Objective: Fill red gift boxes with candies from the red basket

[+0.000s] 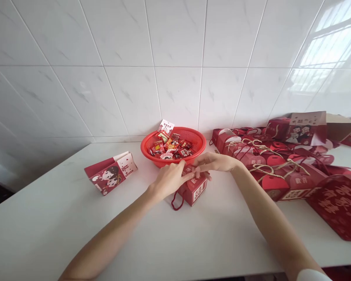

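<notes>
A small red gift box [193, 192] with printed characters stands on the white table in front of me. Its dark red cord handle hangs in a loop at the box's left side. My left hand [170, 177] grips the top of the box from the left, with the thumb and fingers bent at the flaps. From the right, my right hand [213, 162] has its fingers curled over the same top, partly hiding it. Just behind the box sits a red plastic basket [203, 145] holding wrapped candies [171, 146].
An open-topped red and white box [112, 175] lies at the left. Several closed red boxes [298, 183] with cord handles crowd the right side, beside a large red bag or box [339, 207]. A tiled wall [178, 97] closes off the table's back.
</notes>
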Demonstrator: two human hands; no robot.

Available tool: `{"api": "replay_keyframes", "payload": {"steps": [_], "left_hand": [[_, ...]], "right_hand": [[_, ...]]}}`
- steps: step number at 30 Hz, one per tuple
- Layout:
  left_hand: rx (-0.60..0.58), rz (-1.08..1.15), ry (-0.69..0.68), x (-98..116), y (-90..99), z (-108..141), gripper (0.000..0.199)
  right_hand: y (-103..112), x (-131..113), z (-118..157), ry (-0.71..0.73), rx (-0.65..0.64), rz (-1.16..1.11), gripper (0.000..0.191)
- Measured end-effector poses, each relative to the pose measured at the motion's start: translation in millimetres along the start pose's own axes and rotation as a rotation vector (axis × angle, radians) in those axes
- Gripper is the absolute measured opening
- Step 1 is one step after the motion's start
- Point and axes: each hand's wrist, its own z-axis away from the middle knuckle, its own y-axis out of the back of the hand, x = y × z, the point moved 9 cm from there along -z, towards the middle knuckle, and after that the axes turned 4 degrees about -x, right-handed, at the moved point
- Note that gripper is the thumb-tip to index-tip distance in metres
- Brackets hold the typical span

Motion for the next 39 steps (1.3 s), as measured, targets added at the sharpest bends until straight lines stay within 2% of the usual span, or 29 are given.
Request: {"api": "replay_keyframes", "payload": {"steps": [3, 5, 7, 9, 13, 19, 23, 28, 30, 33, 35, 39], "left_hand": [[-0.049, 0.063, 0.036, -10.6, 7.6, 3.4, 0.046], [-0.151, 0.142, 0.05, -18.9, 8.0, 6.2, 0.05], [-0.282, 0.196, 0.035, -22.4, 4.2, 10.0, 0.044], [-0.348, 0.209, -0.018, -19.8, 2.6, 12.9, 0.036], [-0.295, 0.189, -0.083, -13.0, 1.9, 11.2, 0.044], [-0.252, 0.249, -0.105, -11.5, -7.4, 4.6, 0.031], [-0.26, 0.224, -0.049, -14.2, -14.3, 3.0, 0.025], [-0.132, 0.218, -0.037, -12.0, -13.2, -3.6, 0.02], [-0.127, 0.329, -0.028, -13.8, -11.1, -5.8, 0.018], [-0.22, 0.644, -0.015, -15.2, -5.9, -4.6, 0.018], [-0.238, 0.843, -0.055, -11.0, 7.0, -0.9, 0.02], [-0.173, 1.083, -0.177, 0.1, 36.1, 8.7, 0.031]], "right_hand": [[2.0, 5.0, 0.9, -0.015, 0.022, 0.029, 0.027], [2.0, 8.2, 1.1, -0.032, 0.034, 0.039, 0.027], [2.2, 10.5, 0.6, -0.045, 0.055, 0.054, 0.028], [1.9, 11.1, -0.2, -0.049, 0.069, 0.07, 0.031], [1.2, 7.5, 0.6, -0.045, 0.065, 0.055, 0.031], [1.0, 3.8, 3.4, -0.051, 0.044, 0.053, 0.037], [-2.5, 12.6, -2.3, -0.111, 0.034, 0.079, 0.029], [-0.9, 17.6, -5.1, -0.146, 0.083, 0.132, 0.024], [-0.4, 17.2, -3.8, -0.15, 0.099, 0.135, 0.022], [-1.0, 16.5, -2.4, -0.162, 0.112, 0.122, 0.022], [-1.5, 15.8, -2.6, -0.175, 0.123, 0.136, 0.024], [-0.7, 10.8, -2.4, -0.174, 0.162, 0.134, 0.033]]}}
